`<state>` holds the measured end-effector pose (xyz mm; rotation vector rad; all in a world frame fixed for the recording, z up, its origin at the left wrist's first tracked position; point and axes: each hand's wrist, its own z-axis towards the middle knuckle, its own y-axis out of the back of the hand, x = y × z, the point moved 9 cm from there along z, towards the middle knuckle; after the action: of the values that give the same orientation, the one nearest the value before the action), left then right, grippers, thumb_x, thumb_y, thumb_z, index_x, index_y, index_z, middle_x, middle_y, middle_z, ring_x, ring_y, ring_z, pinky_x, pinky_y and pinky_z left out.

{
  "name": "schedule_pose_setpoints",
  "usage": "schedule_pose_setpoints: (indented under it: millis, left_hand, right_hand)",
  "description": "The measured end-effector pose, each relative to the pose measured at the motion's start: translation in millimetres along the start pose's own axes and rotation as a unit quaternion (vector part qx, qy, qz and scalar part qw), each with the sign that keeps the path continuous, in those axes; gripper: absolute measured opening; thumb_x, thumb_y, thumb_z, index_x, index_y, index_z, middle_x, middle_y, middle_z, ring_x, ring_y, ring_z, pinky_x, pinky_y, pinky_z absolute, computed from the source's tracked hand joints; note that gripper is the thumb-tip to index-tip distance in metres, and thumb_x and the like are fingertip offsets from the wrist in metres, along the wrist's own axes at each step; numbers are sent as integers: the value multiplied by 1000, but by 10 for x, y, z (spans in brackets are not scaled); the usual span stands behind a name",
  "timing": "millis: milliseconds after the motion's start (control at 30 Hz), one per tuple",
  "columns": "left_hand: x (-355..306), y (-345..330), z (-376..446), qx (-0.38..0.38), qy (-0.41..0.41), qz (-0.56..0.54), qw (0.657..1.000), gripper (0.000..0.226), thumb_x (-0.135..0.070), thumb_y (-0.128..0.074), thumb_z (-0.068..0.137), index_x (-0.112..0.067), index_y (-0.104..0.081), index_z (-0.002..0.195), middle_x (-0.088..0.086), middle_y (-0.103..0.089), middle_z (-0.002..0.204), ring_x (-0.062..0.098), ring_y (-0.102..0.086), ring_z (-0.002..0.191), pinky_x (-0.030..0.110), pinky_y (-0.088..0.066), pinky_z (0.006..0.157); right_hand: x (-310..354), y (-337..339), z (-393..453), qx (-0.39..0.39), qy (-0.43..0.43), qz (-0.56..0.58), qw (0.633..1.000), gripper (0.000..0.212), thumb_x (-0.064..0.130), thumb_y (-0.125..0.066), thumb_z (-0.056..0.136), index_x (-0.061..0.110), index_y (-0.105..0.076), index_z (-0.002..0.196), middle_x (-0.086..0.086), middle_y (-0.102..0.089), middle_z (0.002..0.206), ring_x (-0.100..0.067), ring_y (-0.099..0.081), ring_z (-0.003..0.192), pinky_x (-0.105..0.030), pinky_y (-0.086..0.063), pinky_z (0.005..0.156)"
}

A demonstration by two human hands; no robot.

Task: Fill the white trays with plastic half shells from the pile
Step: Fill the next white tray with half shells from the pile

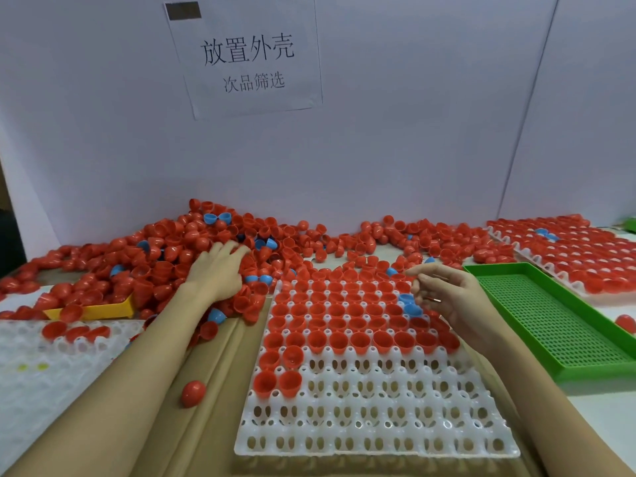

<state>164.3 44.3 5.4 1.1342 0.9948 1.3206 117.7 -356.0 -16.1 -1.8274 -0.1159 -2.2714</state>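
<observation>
My left hand is out on the pile, palm down, fingers spread flat over the red half shells and pressing into them, nothing curled round any one yet. My right hand hovers over the far right of the white tray, fingers loosely bent; whether they pinch anything I cannot tell, though I see no shell in them.

The tray sits right in front of me on the tabletop, its far rows packed with red shells open side up, two blue shells among them just under my right fingers. Near rows are bare, with only a few red ones begun at the left edge. A finished tray lies far right, beyond the green basket.

The job now, as I read it, is raking a fresh handful toward the tray. Best to sweep low and gently so shells slide rather than bounce, and draw them to the tray's left edge where the empty cups begin. Then seat each one mouth up, matching the rows behind. One stray red shell sits near my left forearm; worth collecting.
</observation>
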Motion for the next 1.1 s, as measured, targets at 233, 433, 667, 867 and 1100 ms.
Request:
schedule_pose_setpoints:
  millis: [233,433,667,867,1100]
  left_hand:
    - [23,-17,0,-69,22,26,997,41,-4,-64,84,-20,-60,121,3,-56,125,27,-47,120,40,-46,93]
    - [-53,350,-370,-246,17,-207,947,24,-4,-71,91,-13,-72,113,7,-64,105,28,-61,99,43,-51,86]
    - [-253,353,-800,-267,12,-415,870,44,-9,-69,97,-26,-62,137,-13,-72,100,-1,-68,86,4,-50,77]
    - [-103,52,-860,-222,74,-463,855,61,-20,-80,90,-24,-47,141,-5,-65,92,6,-63,91,28,-49,82]
    - [-58,267,-948,-267,67,-336,901,52,-10,-82,86,-14,-56,130,2,-58,92,18,-58,85,33,-49,78]
  right_hand:
    - [36,100,16,-23,2,5,1000,24,-1,-55,103,5,-79,107,-12,-68,87,-21,-63,76,-34,-52,77]
    - [15,63,18,-14,-5,-6,1000,24,0,-56,104,6,-79,107,-13,-69,88,-21,-64,76,-27,-55,71]
    - [-4,-5,0,0,-6,-8,1000,24,2,-57,104,7,-79,107,-12,-71,88,-19,-65,77,-28,-54,73]
    - [-15,75,4,-3,-10,-10,1000,23,2,-56,104,5,-78,111,-13,-69,90,-21,-64,78,-30,-52,73]
    - [27,91,-4,-7,9,-59,998,23,4,-55,106,8,-78,110,-14,-71,92,-24,-64,82,-37,-51,77]
